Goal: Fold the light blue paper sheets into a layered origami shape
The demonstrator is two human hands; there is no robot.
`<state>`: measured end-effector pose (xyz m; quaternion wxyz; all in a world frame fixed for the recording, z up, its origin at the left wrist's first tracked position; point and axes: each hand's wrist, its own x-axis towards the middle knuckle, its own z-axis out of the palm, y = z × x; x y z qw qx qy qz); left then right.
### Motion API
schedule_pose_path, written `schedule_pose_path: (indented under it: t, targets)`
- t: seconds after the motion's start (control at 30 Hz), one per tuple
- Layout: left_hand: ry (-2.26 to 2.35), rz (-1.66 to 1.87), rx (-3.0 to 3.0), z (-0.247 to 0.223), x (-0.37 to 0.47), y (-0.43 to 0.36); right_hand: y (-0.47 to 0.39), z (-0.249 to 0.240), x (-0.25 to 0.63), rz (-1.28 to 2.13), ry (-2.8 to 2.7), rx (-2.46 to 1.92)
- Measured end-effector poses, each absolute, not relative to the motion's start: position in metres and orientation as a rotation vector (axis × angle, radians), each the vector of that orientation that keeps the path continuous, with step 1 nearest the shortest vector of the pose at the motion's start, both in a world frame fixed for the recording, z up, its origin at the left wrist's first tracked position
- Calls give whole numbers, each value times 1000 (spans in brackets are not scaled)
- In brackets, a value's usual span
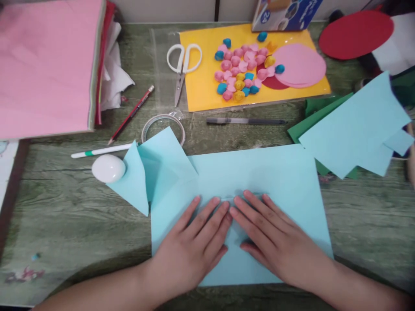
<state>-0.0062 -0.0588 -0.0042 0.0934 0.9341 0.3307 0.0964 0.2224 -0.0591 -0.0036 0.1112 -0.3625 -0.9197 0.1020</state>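
A large rectangular sheet of light blue paper (279, 172) lies flat on the green wood-grain table, its long side running left to right, squarely in front of the person. Its near edge sits close to the table's front, and part of that edge is hidden under the forearms. The upper left corner is folded up and over into pointed triangular flaps that stand off the surface, one peak tilting toward the tape roll, another leaning left. The rest of the sheet looks smooth, with faint creases near its middle.
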Motion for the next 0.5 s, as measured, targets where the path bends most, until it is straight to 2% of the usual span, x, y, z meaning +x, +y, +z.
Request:
schedule_pose_path:
  t: [0.23,0.5]
  targets:
    - [941,458,2855,0,-8,-70,-59,-8,224,290,-2791,-1044]
    - [708,397,2922,7,-15,-87,-59,-7,224,283,-2814,-1032]
